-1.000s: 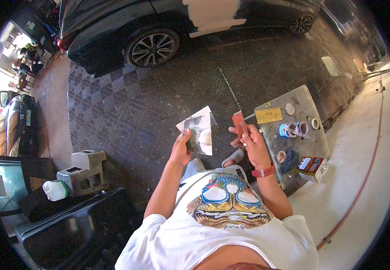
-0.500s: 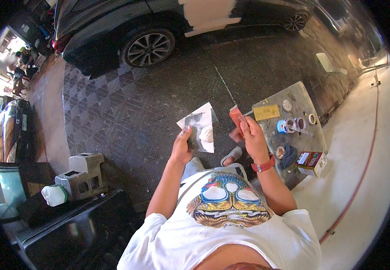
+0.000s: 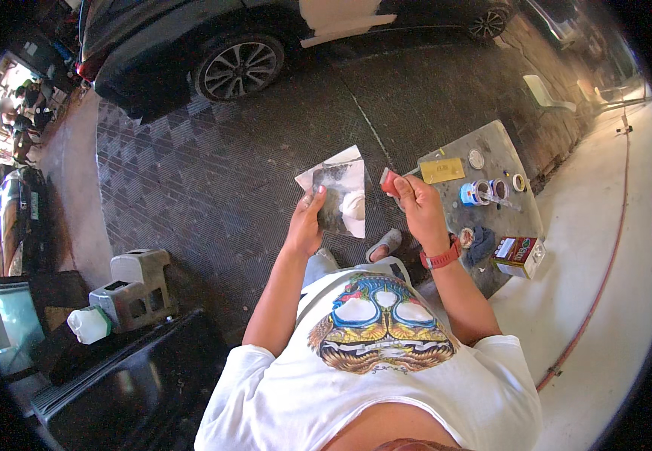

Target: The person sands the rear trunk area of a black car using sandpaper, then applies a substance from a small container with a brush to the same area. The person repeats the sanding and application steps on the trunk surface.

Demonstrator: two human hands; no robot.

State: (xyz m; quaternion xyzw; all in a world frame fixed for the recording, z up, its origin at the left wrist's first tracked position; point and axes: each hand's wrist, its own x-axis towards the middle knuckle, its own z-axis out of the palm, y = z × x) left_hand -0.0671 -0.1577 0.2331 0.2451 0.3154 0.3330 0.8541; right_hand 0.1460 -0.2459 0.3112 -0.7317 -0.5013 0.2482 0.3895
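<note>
My left hand grips a thin mixing sheet, its thumb lying on top and the other fingers hidden beneath. White and grey smears cover the sheet, and a thick white dollop of paste sits near its right edge. To the right, apart from the sheet, my right hand is closed around a red squeeze tube. The tube's flat end points up and left; the rest of it is hidden in my fingers. Just past that hand lies a yellow flat spreader-like piece.
A grey work table at right bears open cans, a round lid and a dark cloth. Beside it stands a red-and-white tin. A dark car is ahead; a grey step stool and white jug are at left.
The red tube has tipped, so less of it shows above my right hand. Both hands have shifted slightly, and the mixing sheet sits a little higher in view.
</note>
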